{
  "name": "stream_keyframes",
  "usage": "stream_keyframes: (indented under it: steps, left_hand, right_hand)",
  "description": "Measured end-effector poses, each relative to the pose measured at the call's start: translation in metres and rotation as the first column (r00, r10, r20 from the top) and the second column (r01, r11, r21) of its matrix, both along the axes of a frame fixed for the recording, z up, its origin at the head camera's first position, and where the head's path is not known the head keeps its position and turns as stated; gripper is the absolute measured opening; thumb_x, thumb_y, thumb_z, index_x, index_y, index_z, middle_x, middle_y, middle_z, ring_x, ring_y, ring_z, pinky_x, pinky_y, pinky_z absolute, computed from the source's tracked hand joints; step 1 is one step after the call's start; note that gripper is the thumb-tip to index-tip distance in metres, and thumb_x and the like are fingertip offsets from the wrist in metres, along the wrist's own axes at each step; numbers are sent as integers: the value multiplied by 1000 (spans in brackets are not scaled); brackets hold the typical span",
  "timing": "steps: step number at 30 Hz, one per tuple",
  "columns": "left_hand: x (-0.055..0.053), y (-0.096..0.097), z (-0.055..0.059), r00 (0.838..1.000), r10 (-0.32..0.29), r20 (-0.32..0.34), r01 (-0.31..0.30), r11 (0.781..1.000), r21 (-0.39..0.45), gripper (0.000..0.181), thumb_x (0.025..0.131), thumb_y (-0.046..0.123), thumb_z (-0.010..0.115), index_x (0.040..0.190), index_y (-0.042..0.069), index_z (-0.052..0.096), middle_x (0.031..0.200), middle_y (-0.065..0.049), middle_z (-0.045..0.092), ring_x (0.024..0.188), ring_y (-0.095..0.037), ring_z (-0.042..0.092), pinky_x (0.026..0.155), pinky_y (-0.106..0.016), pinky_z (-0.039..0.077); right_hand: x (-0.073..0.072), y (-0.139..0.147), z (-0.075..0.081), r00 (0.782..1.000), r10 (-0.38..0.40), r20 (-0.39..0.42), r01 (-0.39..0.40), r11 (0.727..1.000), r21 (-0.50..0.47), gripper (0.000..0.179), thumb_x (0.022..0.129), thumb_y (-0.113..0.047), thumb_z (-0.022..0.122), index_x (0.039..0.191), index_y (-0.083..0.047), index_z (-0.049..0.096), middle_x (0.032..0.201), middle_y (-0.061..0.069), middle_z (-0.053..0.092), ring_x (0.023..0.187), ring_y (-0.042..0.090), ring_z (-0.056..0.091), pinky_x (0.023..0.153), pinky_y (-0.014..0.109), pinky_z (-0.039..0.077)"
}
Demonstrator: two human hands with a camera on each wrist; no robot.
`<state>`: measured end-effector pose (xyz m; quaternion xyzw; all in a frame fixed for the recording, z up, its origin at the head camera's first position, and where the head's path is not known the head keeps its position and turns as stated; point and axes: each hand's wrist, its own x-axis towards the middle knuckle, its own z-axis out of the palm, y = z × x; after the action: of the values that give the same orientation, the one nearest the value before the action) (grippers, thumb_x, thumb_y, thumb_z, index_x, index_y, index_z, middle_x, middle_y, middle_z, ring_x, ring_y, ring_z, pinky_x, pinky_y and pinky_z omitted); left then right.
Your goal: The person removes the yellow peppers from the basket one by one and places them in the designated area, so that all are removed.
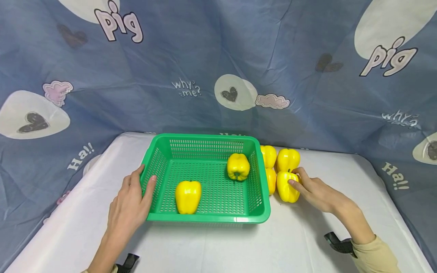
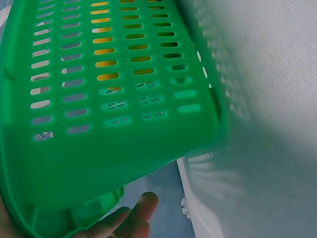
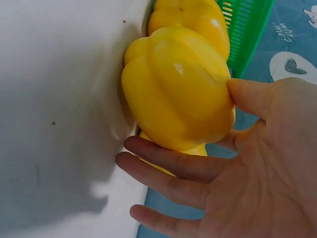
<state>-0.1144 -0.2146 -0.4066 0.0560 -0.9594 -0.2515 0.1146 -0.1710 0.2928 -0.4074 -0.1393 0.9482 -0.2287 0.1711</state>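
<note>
Left hand (image 1: 128, 204) grips the left rim of the green basket (image 1: 211, 219), thumb inside and fingers outside, with one yellow pepper (image 1: 188, 197) lying at the front and another (image 1: 238, 167) at the right. Right hand (image 1: 319, 191) has its fingers parted and fairly straight about the front-right pepper (image 1: 288, 187) on the white-covered bench (image 1: 211, 250), thumb touching it, firm hold not evident. Crowding that pepper: a rear pepper (image 1: 288, 159) just behind, two more (image 1: 269, 156) (image 1: 271, 181) at its left, partly hidden by the basket's right wall.
</note>
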Motion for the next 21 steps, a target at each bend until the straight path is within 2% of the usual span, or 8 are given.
stream_keyframes:
  steps: [6, 11, 13, 18, 21]
  left_hand:
    - [0, 0, -1, 1000, 1, 4, -1, 1000, -2, 72, 115, 52, 38, 166, 1, 36, 146, -41, 55, 106, -65, 67, 71, -70, 56]
    - [2, 0, -2, 1000, 5, 6, -5, 1000, -3, 72, 115, 52, 39, 166, 2, 35, 147, -39, 56, 112, -65, 66, 76, -72, 55]
    - [2, 0, -2, 1000, 3, 2, -3, 1000, -2, 72, 115, 51, 39, 166, 2, 35, 147, -39, 56, 112, -65, 66, 76, -72, 55]
    - [2, 0, -2, 1000, -1, -14, 1, 1000, -3, 71, 115, 50, 40, 165, 1, 36, 145, -39, 57, 107, -66, 67, 72, -70, 55]
    - [2, 0, -2, 1000, -1, -16, 1, 1000, -3, 71, 115, 50, 40, 165, 1, 37, 145, -39, 58, 105, -65, 67, 70, -69, 55]
  right_hand:
    - [0, 0, -3, 1000, -8, -3, 8, 1000, 13, 51, 115, -56, 40, 147, -16, 38, 140, 23, 67, 121, 36, 70, 100, 61, 55]
    - [-2, 0, -4, 1000, 0, -14, 0, 1000, 22, 47, 114, -55, 42, 142, -18, 44, 125, 13, 70, 110, 28, 66, 95, 54, 54]
    - [-1, 0, -4, 1000, 3, -19, -3, 1000, 21, 46, 114, -55, 42, 142, -19, 45, 126, 12, 69, 110, 28, 66, 95, 54, 54]
    - [2, 1, -1, 998, -6, -55, 7, 1000, 27, 56, 114, -55, 42, 153, -14, 44, 149, 23, 63, 132, 44, 65, 106, 67, 51]
    - [4, 0, 6, 995, -18, -97, 25, 997, 70, 63, 114, -57, 42, 157, -10, 42, 150, 28, 60, 131, 50, 64, 104, 70, 51]
